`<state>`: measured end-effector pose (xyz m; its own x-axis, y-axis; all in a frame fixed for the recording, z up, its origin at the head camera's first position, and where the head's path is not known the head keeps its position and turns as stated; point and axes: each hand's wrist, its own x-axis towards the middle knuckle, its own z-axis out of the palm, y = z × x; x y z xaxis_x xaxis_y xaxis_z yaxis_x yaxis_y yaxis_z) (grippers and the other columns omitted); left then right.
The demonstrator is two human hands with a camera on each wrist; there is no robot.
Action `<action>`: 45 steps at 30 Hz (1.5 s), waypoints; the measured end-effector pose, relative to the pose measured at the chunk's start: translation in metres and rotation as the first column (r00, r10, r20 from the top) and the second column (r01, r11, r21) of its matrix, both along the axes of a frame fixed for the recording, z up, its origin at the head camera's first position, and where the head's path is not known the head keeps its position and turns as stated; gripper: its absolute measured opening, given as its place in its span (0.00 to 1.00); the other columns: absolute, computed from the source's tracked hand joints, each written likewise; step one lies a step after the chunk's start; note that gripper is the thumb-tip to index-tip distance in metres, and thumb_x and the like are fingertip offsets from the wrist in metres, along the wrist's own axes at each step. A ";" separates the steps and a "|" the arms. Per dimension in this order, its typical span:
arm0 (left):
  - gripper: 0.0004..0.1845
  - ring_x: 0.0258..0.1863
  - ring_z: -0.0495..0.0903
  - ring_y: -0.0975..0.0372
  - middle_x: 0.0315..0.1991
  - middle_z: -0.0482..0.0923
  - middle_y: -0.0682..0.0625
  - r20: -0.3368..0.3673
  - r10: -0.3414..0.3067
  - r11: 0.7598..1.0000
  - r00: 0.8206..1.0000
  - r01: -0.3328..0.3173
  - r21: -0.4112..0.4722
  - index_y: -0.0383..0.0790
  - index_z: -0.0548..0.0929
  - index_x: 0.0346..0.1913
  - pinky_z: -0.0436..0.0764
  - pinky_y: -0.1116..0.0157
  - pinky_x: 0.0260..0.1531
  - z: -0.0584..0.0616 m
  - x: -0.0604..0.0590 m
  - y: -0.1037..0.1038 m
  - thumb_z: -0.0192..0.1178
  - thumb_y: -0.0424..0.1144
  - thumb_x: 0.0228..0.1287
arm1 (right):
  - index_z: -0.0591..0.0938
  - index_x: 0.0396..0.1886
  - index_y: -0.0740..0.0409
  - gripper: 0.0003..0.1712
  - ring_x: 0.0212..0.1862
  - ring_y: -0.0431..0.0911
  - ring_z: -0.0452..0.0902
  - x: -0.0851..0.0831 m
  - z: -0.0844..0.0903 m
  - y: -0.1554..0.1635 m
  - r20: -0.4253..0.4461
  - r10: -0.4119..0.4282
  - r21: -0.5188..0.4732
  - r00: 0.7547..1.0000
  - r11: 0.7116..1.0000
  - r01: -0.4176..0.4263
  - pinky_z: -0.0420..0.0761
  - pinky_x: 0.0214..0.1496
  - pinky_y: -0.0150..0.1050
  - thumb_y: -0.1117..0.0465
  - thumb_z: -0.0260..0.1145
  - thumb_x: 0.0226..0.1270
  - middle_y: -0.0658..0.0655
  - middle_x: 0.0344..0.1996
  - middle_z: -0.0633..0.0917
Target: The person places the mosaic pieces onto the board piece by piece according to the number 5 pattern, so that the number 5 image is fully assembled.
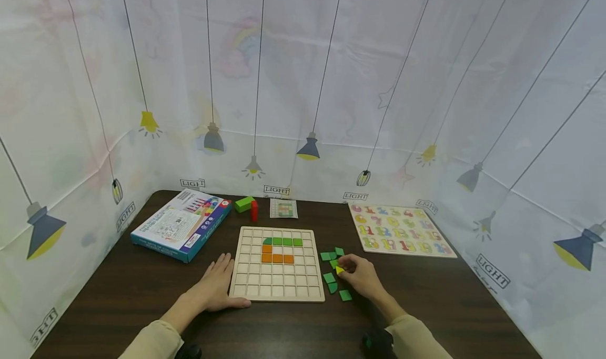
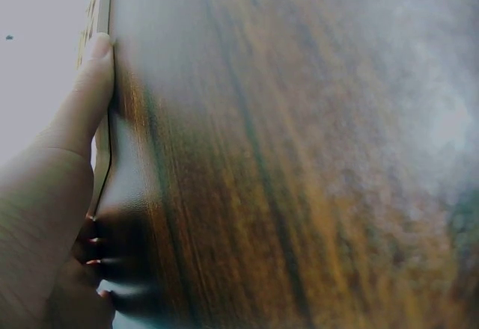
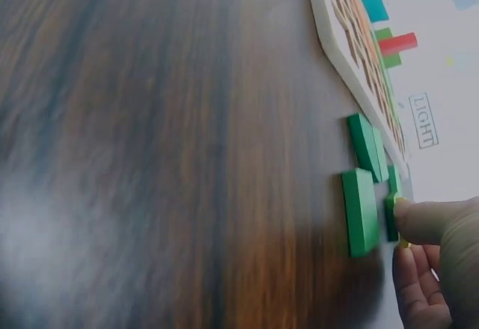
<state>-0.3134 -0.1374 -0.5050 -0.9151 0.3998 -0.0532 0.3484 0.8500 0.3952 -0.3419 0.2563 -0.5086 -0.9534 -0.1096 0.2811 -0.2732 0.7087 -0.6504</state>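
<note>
On the dark wooden surface (image 1: 142, 290), by label:

Grid board: one pale wooden board (image 1: 278, 264) of square cells lies flat at the centre, between the two hands.
Tiles in the board: four green tiles (image 1: 283, 241) in one row, the leftmost with a rounded corner; below them four orange tiles (image 1: 276, 255), one on top and three in a row beneath.
Loose green pieces: about six flat green pieces (image 1: 334, 272) lie scattered just right of the board; the exact count is hard to tell because the right hand covers some. The right wrist view shows three of them (image 3: 360, 211) lying flat by the fingertips.
Yellow piece: one small yellow piece (image 1: 339, 269) sits among the green ones, at the fingertips of the right hand.
Right hand: the right hand (image 1: 362, 276) rests on the surface with fingers curled, pinching the yellow piece.
Left hand: the left hand (image 1: 215, 288) lies flat, fingers straight and spread, its thumb (image 2: 88, 93) pressed along the board's left edge.
Box: one blue printed box (image 1: 182, 225) lies at the far left.
Blocks: one green block (image 1: 244, 203) and one red block (image 1: 254, 210), standing upright, touch each other behind the board.
Card: one small pattern card (image 1: 283, 208) lies just right of the blocks.
Number puzzle: one board of coloured numerals (image 1: 400, 229) lies at the far right.
</note>
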 end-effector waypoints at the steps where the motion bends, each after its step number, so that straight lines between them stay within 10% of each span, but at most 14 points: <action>1: 0.65 0.71 0.44 0.41 0.71 0.47 0.30 0.000 -0.001 1.000 1.000 0.001 0.000 0.24 0.54 0.70 0.48 0.44 0.65 0.000 0.000 0.000 0.59 0.75 0.43 | 0.83 0.38 0.57 0.14 0.34 0.42 0.79 -0.001 0.000 -0.002 -0.013 0.004 -0.004 1.000 1.000 -0.004 0.80 0.38 0.37 0.72 0.73 0.50 0.50 0.33 0.83; 45: 0.64 0.71 0.44 0.41 0.71 0.46 0.30 -0.005 -0.013 0.999 1.000 0.013 0.035 0.23 0.54 0.70 0.48 0.44 0.66 0.001 0.002 -0.003 0.60 0.74 0.44 | 0.81 0.45 0.65 0.14 0.39 0.50 0.80 -0.031 0.003 -0.096 -0.084 0.221 -0.043 0.972 0.973 -0.225 0.80 0.41 0.39 0.72 0.67 0.57 0.59 0.38 0.83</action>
<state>-0.3113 -0.1401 -0.5044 -0.9100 0.4132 -0.0343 0.3614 0.8309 0.4230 -0.3730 0.1603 -0.5051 -0.8816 -0.3002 0.3644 -0.4717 0.5902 -0.6551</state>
